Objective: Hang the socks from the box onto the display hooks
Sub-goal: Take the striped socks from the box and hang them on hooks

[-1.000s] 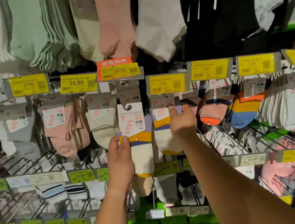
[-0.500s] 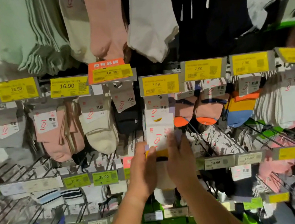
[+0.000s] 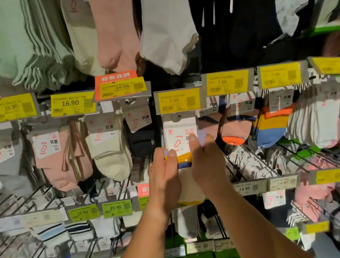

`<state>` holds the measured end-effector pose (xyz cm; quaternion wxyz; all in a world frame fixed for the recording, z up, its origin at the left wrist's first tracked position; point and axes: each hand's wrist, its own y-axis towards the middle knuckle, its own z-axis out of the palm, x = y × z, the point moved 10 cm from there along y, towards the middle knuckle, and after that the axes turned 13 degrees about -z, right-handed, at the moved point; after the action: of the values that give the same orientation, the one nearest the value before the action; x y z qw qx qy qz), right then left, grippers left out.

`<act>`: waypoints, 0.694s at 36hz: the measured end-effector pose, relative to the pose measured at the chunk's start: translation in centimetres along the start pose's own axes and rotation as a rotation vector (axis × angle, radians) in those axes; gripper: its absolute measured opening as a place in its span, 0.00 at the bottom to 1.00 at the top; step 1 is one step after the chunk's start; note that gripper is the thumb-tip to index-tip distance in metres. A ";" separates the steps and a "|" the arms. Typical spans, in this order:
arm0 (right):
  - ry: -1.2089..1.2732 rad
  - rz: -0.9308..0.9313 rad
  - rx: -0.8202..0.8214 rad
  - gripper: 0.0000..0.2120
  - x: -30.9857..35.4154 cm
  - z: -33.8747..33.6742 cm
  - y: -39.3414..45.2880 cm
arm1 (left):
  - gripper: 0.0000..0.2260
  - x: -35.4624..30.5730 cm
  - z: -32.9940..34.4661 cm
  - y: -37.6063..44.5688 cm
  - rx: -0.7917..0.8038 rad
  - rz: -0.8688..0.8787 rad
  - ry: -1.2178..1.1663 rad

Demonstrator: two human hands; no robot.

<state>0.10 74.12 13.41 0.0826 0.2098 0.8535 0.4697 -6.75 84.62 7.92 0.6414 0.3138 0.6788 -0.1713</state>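
— Where are your hands?

— Both are up at the middle row of the display. Your left hand grips the left edge of the sock pack, thumb lying on its front over the yellow band. Your right hand grips the right edge, thumb pressed on the white card.

— And where is the pack itself?

— Held between your hands, directly under the yellow 7.99 price tag. The top of its card, with the hanging hole, sits just below that tag. You cannot tell whether the hole is on the hook.

— What's beside it?

— A dark sock pack hangs just to the left, with cream socks farther left. Orange-trimmed socks hang just to the right.
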 end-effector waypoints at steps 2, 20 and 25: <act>-0.048 -0.027 0.021 0.20 0.4 0.0 0.4 | 0.16 -0.2 0.0 0.2 -0.007 0.006 0.029; 0.083 0.223 0.294 0.20 -3.6 9.1 -2.3 | 0.20 4.3 1.0 4.0 -0.119 -0.129 0.502; 0.331 0.478 0.204 0.11 -4.3 7.9 -4.4 | 0.18 3.9 -0.1 3.5 -0.123 -0.154 0.501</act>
<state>5.43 76.19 5.22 -0.1919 0.3323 0.8247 0.4155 -4.43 88.11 4.67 0.4564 0.2542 0.8474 -0.0949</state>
